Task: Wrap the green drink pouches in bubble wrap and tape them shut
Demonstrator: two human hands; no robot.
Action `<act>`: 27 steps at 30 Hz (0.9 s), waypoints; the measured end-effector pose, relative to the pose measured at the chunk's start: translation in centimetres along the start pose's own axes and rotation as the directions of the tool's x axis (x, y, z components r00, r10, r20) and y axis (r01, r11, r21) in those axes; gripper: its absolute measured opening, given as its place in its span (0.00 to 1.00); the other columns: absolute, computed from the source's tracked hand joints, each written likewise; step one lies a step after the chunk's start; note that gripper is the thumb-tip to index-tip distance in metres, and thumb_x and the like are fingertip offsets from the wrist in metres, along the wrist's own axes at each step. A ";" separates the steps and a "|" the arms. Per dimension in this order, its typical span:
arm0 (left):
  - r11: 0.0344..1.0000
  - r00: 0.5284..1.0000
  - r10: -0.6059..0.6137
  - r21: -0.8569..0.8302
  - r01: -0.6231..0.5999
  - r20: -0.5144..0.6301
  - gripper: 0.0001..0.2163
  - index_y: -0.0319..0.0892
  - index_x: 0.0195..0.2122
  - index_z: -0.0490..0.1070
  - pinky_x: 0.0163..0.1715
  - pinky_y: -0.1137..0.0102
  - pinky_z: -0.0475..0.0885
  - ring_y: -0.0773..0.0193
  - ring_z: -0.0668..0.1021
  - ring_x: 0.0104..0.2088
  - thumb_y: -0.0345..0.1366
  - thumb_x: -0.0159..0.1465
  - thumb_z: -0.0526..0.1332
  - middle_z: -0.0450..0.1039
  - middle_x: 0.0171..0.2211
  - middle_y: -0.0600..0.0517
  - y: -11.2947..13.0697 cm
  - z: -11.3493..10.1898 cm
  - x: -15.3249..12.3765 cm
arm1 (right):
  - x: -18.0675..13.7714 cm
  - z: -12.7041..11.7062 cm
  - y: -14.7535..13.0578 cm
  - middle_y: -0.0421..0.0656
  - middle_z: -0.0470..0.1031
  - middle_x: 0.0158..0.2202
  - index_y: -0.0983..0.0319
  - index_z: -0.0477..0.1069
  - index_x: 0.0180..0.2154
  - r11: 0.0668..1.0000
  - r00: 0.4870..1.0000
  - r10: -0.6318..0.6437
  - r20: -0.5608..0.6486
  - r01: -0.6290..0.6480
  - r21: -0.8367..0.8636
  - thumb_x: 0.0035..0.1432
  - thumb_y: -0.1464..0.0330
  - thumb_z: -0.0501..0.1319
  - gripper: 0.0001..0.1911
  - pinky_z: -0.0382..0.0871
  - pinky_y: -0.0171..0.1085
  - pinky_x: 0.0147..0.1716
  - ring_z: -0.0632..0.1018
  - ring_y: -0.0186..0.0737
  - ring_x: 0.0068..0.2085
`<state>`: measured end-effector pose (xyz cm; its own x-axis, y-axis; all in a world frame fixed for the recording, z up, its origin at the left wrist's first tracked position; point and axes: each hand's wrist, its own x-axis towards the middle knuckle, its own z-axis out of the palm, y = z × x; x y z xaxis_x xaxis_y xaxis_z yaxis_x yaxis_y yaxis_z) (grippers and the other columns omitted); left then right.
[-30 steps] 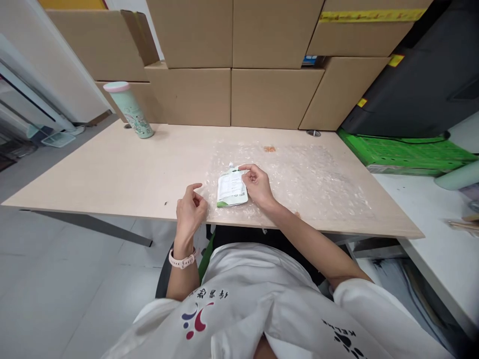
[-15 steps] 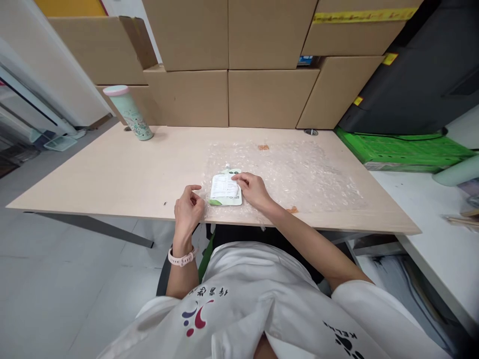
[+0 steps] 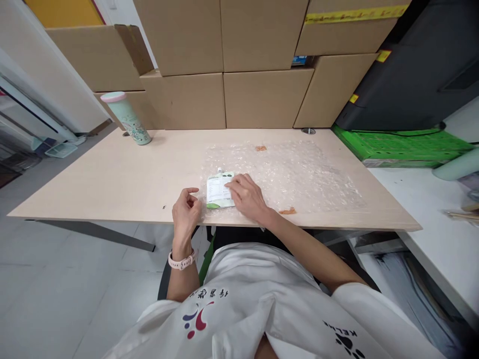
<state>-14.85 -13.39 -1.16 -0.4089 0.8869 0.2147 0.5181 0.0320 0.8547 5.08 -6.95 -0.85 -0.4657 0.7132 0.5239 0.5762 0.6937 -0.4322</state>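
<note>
- On the bubble wrap (image 3: 299, 174), one pouch (image 3: 217, 189) lies under the flat, unclamped right hand (image 3: 247, 198).
- The left hand (image 3: 186, 212) is half curled, empty, just beside.
- One tumbler (image 3: 127, 117) stands well apart.

At centre frame a pouch (image 3: 216, 191) lies flat on bubble wrap (image 3: 299, 174) spread over the counter (image 3: 112, 179). The right hand (image 3: 247, 197) rests with fingers flat on the pouch's right side. The left hand (image 3: 186, 210), loosely curled and holding nothing, sits just left of the pouch. A bottle (image 3: 127, 118) stands at upper left, before stacked boxes (image 3: 262, 97).
</note>
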 end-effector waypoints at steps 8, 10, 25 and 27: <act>0.916 0.986 0.159 -0.381 -0.130 0.047 0.22 0.59 0.58 0.61 0.41 0.46 0.75 0.43 0.78 0.48 0.46 0.64 0.63 0.73 0.44 0.45 -0.6 0.9 1.0 | -2.2 -0.5 -4.3 0.46 0.74 0.55 0.51 0.72 0.55 0.992 0.996 0.008 0.091 -0.020 0.128 0.65 0.56 0.59 0.18 0.73 0.51 0.53 0.74 0.53 0.56; 0.899 0.973 0.219 -0.401 -0.174 0.069 0.24 0.60 0.60 0.60 0.44 0.44 0.75 0.41 0.77 0.53 0.47 0.63 0.64 0.72 0.49 0.45 -0.5 1.7 1.2 | -2.2 -0.2 -4.0 0.45 0.74 0.54 0.50 0.72 0.55 0.983 0.995 0.034 0.091 -0.050 0.174 0.64 0.55 0.60 0.19 0.73 0.50 0.52 0.74 0.51 0.56; 0.830 0.955 0.175 -0.558 -0.011 0.241 0.18 0.51 0.54 0.67 0.48 0.58 0.76 0.55 0.79 0.47 0.36 0.62 0.64 0.78 0.39 0.50 5.8 10.4 -0.7 | -7.0 -5.9 3.1 0.43 0.82 0.39 0.53 0.75 0.51 0.842 0.902 0.432 -0.007 -0.401 0.360 0.63 0.63 0.59 0.16 0.75 0.45 0.42 0.80 0.47 0.45; 0.854 0.923 0.220 -0.520 -0.026 0.315 0.16 0.52 0.48 0.71 0.53 0.57 0.75 0.56 0.79 0.46 0.32 0.59 0.66 0.77 0.35 0.52 7.3 11.5 -1.5 | -7.5 -7.2 3.4 0.43 0.81 0.37 0.53 0.77 0.47 0.860 0.876 0.466 -0.120 -0.417 0.295 0.64 0.64 0.59 0.12 0.75 0.47 0.42 0.81 0.49 0.43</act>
<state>-1.77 -9.21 -0.68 -0.0269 0.9711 0.2370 0.0621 -0.2350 0.9700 15.36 -10.70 -0.95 -0.0590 0.9365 0.3458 0.4911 0.3288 -0.8067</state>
